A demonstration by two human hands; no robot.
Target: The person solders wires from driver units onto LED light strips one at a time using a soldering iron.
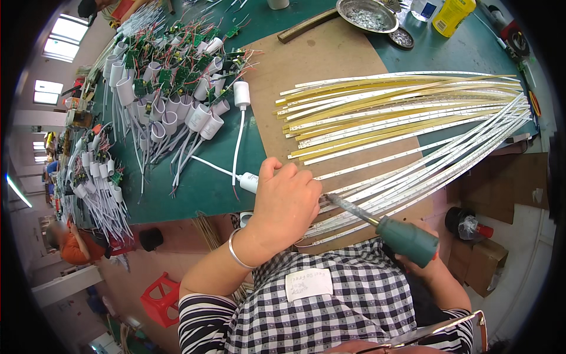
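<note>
My left hand is closed, its fingertips pinched together over the near left ends of thin white LED strips. What sits between those fingertips is hidden by the hand. A white plastic cylinder with a white cable pokes out at the left of this hand. In my right hand is a soldering iron with a thick green handle. Its metal shaft slants up and left, the tip close to my left fingers. Yellow-backed and white strips fan across a brown board beyond both hands.
White cylinders with cables and green circuit boards are heaped at the left of the green table. At the back stand a metal dish and a yellow bottle. A red stool is on the floor; another person sits far left.
</note>
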